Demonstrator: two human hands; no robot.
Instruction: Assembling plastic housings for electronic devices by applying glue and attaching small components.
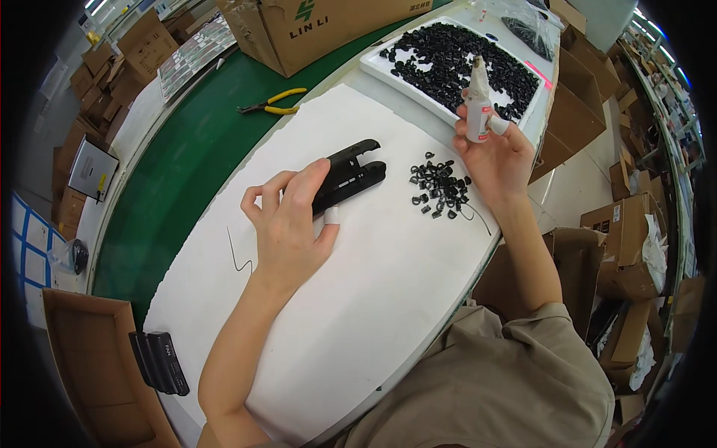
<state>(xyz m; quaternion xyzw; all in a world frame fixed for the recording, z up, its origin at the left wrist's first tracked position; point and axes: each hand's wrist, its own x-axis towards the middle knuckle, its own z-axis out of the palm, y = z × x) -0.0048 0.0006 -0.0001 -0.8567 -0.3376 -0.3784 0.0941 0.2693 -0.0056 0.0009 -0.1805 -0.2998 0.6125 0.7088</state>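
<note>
My left hand (287,213) is closed around a black plastic housing (349,175) with a forked far end, which rests on a sheet of white paper (336,313). Raised at the right, my right hand (499,153) grips a small white glue bottle (479,112), its stained nozzle pointing up. White covers sit on a finger or thumb of each hand. Between the housing and my right hand lies a loose pile of small black plastic parts (441,185). Beyond it, a white foam tray (399,75) holds many more such parts.
Yellow-handled pliers (272,102) lie on the green mat (179,157). A bent thin wire (237,254) is left of my forearm. Black housings (159,364) stand by an open carton (97,366) at lower left. A large cardboard box (314,30) stands at the back.
</note>
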